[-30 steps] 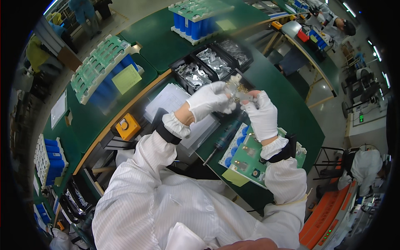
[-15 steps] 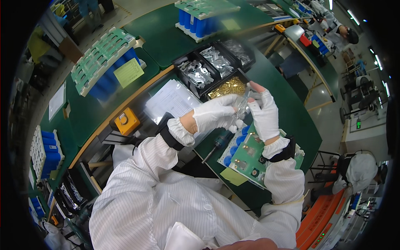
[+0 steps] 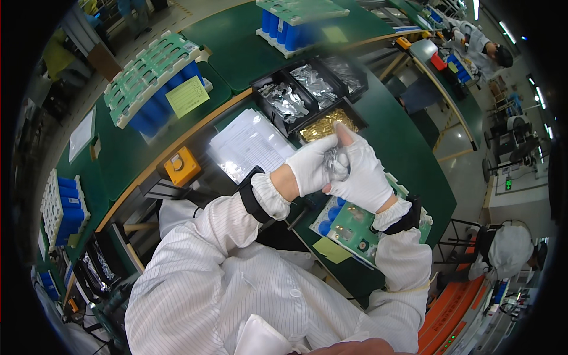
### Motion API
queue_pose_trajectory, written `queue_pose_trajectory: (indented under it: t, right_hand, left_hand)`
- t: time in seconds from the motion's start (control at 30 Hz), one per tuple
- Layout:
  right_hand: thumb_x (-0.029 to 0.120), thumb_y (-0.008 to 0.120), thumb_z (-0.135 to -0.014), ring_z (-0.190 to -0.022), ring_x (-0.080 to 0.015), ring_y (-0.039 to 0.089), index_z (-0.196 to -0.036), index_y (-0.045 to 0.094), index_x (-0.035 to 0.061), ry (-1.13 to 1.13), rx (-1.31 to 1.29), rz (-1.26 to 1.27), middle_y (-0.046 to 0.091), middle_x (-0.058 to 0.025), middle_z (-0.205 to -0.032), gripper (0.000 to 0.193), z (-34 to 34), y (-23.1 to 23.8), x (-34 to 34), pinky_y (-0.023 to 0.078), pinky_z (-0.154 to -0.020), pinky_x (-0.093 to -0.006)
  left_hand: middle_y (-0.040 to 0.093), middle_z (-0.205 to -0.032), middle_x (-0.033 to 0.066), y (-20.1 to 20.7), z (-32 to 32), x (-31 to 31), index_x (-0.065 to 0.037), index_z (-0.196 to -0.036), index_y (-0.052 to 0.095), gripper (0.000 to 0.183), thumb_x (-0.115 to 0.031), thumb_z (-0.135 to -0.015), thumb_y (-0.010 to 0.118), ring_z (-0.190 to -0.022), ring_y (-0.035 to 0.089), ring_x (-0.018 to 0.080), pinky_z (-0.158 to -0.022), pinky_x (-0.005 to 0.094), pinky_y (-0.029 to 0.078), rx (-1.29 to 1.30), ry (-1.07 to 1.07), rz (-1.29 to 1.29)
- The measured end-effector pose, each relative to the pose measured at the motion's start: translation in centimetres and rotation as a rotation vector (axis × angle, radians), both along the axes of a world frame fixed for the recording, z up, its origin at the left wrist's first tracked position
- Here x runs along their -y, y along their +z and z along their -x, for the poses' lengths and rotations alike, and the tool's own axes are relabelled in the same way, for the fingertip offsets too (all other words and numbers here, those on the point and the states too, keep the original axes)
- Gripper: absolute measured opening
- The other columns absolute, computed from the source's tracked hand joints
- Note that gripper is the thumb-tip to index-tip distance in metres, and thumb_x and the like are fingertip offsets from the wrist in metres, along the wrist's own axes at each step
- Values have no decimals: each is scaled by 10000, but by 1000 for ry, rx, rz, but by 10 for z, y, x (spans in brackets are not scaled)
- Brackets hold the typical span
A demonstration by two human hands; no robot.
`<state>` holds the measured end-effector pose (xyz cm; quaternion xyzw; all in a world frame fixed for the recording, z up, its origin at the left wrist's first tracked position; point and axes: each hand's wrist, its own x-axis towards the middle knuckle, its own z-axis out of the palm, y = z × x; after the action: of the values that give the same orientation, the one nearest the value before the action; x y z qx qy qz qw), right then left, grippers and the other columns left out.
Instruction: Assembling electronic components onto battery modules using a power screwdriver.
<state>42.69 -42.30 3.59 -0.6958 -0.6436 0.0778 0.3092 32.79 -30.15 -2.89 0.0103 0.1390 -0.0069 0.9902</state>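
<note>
- At the far left, a blue-celled pack [image 3: 66, 208] stands by the worktop edge, well clear of both hands.
- Next along, a green-topped module [image 3: 151, 80] wears a yellow note [image 3: 187, 96], and an orange button box [image 3: 181, 166] sits nearer the person.
- Into the middle now: sleeved papers [image 3: 251, 145] lie beside a black bin of silver strips [image 3: 284, 102].
- Here's the left hand [image 3: 312, 167], gloved and curled, thumb and fingers closed around some small shiny pieces [image 3: 335, 164]; how many, the cupped fingers hide.
- Just beyond, brass parts [image 3: 328, 124] fill another bin. Any shiny piece slipping forward could land among them, and a loose pinch would be the cause.
- And the right hand [image 3: 362, 176] arches in from the other side, half-spread, one bare fingertip raised, meeting the left over those pieces; whether it grips any, I can't make out.
- Below and right, partly under that wrist, lies a green-boarded module [image 3: 355, 229] on the worktop [image 3: 423, 163]. Here's the danger: smooth gloves may let metal skid out, and a dropped piece could fall onto the board's contacts.
</note>
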Motion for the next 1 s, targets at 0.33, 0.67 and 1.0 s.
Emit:
queue_pose_trajectory:
  t: [0.33,0.67,1.0]
  right_hand:
    - [249,870,-606,-1162,-362,530,-1415,423,33,27,17,19,546,-180,-1267,950,3,2,-2,426,-1009,-421]
    - [237,865,-625,-1133,-343,553,-1362,486,75,-27,90,-14,571,-149,-1225,844,1,-9,-2,440,-991,-406]
    - [220,854,-607,-1131,-340,555,-1227,570,45,-26,-52,68,574,-150,-1243,704,4,0,-3,448,-976,-413]
  left_hand:
    - [647,-764,13,3,5,11,-133,-977,592,441,-556,-979,469,-525,573,126,-397,213,404,-128,82,-311]
    - [626,-776,-2,3,8,13,-122,-998,594,304,-408,-1012,492,-493,535,67,-352,214,375,-12,68,-473]
    - [635,-854,21,0,9,17,-74,-1065,582,220,-268,-1029,484,-552,528,67,-476,174,425,50,163,-489]
